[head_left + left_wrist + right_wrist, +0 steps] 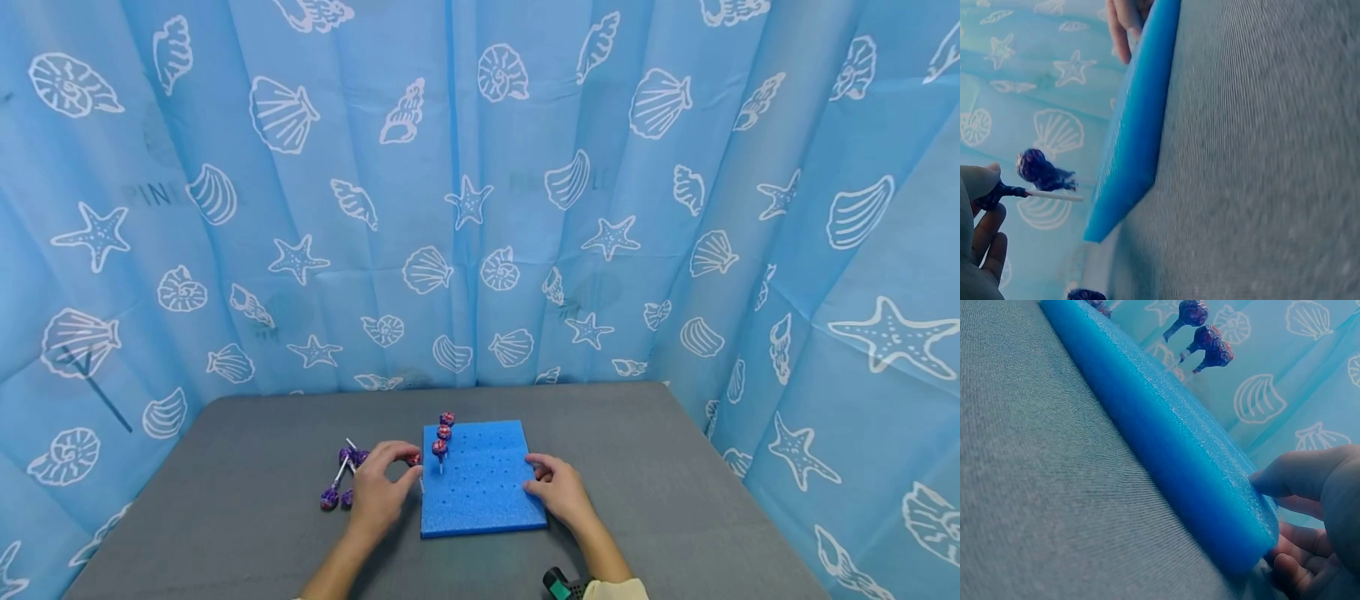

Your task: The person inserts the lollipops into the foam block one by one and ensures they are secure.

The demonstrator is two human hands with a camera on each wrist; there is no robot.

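My left hand [377, 493] pinches a lollipop [413, 459] by its wrapped head, just off the left edge of a blue foam board [491, 506]. In the left wrist view the white stick [1054, 195] of this lollipop points towards the board, apart from it. Three purple-and-red lollipops [439, 448] stand upright in a row along the board's left side, sticks in its holes. At the right edge, my right hand [562, 493] grips the board, with the thumb [1272, 478] on top and the other fingers curled at the side.
Several loose wrapped lollipops [330, 498] lie on the grey table [247, 483] left of my left hand, partly hidden by it. Rows of small holes dot the board. A blue shell-patterned curtain [465, 250] hangs behind the table. A black-and-green device [558, 583] sits by the right wrist.
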